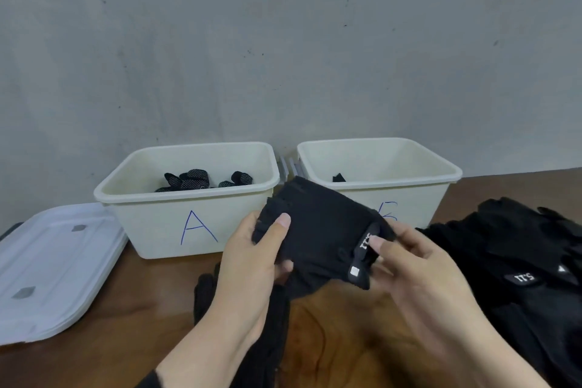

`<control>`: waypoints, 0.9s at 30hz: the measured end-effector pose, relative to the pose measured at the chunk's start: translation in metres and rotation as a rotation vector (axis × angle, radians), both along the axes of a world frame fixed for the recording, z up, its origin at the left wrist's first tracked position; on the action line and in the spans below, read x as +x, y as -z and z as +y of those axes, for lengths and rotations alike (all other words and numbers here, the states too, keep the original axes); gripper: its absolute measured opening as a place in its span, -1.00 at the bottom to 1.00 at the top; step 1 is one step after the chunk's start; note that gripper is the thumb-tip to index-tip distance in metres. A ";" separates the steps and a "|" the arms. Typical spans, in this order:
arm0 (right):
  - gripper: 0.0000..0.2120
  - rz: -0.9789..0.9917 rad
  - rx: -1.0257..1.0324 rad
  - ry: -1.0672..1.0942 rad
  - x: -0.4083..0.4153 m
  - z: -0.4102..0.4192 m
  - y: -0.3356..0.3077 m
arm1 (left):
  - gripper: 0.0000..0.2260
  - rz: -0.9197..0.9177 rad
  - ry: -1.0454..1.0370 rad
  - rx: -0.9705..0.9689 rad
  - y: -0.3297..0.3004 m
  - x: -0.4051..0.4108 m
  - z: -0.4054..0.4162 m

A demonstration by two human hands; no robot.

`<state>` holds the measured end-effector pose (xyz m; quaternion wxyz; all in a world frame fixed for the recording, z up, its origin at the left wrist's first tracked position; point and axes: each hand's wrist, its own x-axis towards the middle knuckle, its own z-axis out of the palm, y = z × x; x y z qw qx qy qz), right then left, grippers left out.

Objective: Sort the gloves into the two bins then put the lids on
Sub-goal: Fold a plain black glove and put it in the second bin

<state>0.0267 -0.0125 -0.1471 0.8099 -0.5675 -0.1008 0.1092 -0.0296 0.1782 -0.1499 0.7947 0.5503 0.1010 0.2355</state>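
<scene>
Item one, nearest: our left hand and right hand, raised over the table, share one black glove. The left thumb lies across the glove's fingertip end with the other fingers curled beneath, so that hand grasps it. The right hand pinches the cuff end, its thumb pressing a strap marked with white lettering. The glove hangs clear of the table, in front of the gap between the two bins and just short of them.

Item two, near left of centre: a knit glove lies flat on the wood, partly hidden under our left wrist.

Item three, near right: a pile of black gloves, one showing the same white lettering on its strap, rests on the table just beside our right hand.

Item four, left edge: white lids lie stacked flat, their right side next to bin A.

Item five, farther, left of centre: bin A, cream plastic with a blue letter A on its near wall, stands uncovered and holds dotted gloves.

Item six, farther, right of centre: bin B, of the same make, its blue letter partly hidden by the held glove, stands uncovered; a dark scrap shows inside near its left wall. What it is we cannot tell.

Item seven, farthest: a grey wall behind both bins.
</scene>
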 end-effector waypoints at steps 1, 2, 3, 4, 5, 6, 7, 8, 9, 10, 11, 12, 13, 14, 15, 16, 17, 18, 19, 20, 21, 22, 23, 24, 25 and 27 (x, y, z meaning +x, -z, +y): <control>-0.70 -0.053 -0.035 0.058 0.004 -0.005 -0.013 | -0.84 0.013 0.011 0.035 0.002 0.003 0.001; -0.71 -0.122 -0.092 0.107 0.009 -0.010 -0.028 | -0.82 0.021 0.020 0.067 0.004 0.006 0.001; -0.73 -0.203 -0.166 0.144 0.016 -0.016 -0.045 | -0.81 0.030 0.028 0.108 0.006 0.009 0.003; -0.74 -0.278 -0.240 0.175 0.023 -0.022 -0.063 | -0.81 0.044 0.034 0.168 0.008 0.011 0.005; -0.75 -0.336 -0.310 0.202 0.033 -0.028 -0.082 | -0.82 0.065 0.037 0.250 0.012 0.012 0.007; -0.78 -0.379 -0.370 0.226 0.044 -0.033 -0.101 | -0.82 0.091 0.041 0.338 0.016 0.014 0.009; -0.80 -0.420 -0.432 0.244 0.056 -0.036 -0.121 | -0.83 0.118 0.046 0.423 0.020 0.015 0.011; -0.81 -0.461 -0.492 0.253 0.068 -0.039 -0.139 | -0.83 0.145 0.049 0.490 0.025 0.016 0.013; -0.81 -0.497 -0.549 0.258 0.080 -0.040 -0.156 | -0.83 0.174 0.052 0.537 0.031 0.017 0.016; -0.82 -0.524 -0.602 0.262 0.093 -0.038 -0.169 | -0.83 0.203 0.056 0.575 0.036 0.018 0.017; -0.83 -0.537 -0.657 0.268 0.106 -0.036 -0.180 | -0.83 0.231 0.060 0.608 0.039 0.018 0.019; -0.81 -0.544 -0.719 0.273 0.119 -0.031 -0.187 | -0.82 0.253 0.059 0.624 0.042 0.019 0.020; -0.79 -0.547 -0.782 0.280 0.132 -0.026 -0.191 | -0.81 0.267 0.051 0.621 0.044 0.020 0.021; -0.77 -0.554 -0.845 0.291 0.143 -0.019 -0.193 | -0.80 0.273 0.043 0.607 0.046 0.020 0.022; -0.76 -0.563 -0.909 0.303 0.153 -0.011 -0.193 | -0.81 0.281 0.035 0.596 0.047 0.021 0.023; -0.75 -0.567 -0.976 0.306 0.161 -0.002 -0.190 | -0.81 0.290 0.032 0.592 0.048 0.021 0.023; -0.72 -0.561 -1.039 0.298 0.168 0.007 -0.186 | -0.81 0.299 0.032 0.593 0.049 0.021 0.024; -0.70 -0.546 -1.087 0.280 0.175 0.016 -0.181 | -0.81 0.305 0.033 0.590 0.050 0.022 0.024; -0.68 -0.522 -1.108 0.258 0.182 0.024 -0.176 | -0.80 0.307 0.032 0.582 0.051 0.022 0.025; -0.66 -0.491 -1.103 0.230 0.188 0.032 -0.172 | -0.79 0.305 0.029 0.570 0.051 0.022 0.025; -0.66 -0.452 -1.076 0.199 0.193 0.039 -0.169 | -0.78 0.302 0.025 0.556 0.052 0.023 0.025; -0.69 -0.412 -1.044 0.161 0.197 0.046 -0.165 | -0.77 0.302 0.022 0.545 0.052 0.024 0.026; -0.75 -0.365 -1.023 0.119 0.201 0.051 -0.161 | -0.77 0.305 0.021 0.540 0.053 0.024 0.026; -0.81 -0.314 -1.024 0.070 0.205 0.056 -0.154 | -0.77 0.309 0.021 0.541 0.053 0.025 0.027; -0.86 -0.265 -1.052 0.023 0.209 0.061 -0.145 | -0.78 0.315 0.021 0.545 0.054 0.025 0.027; -0.89 -0.193 -1.160 -0.033 0.219 0.066 -0.120 | -0.78 0.320 0.024 0.555 0.055 0.026 0.028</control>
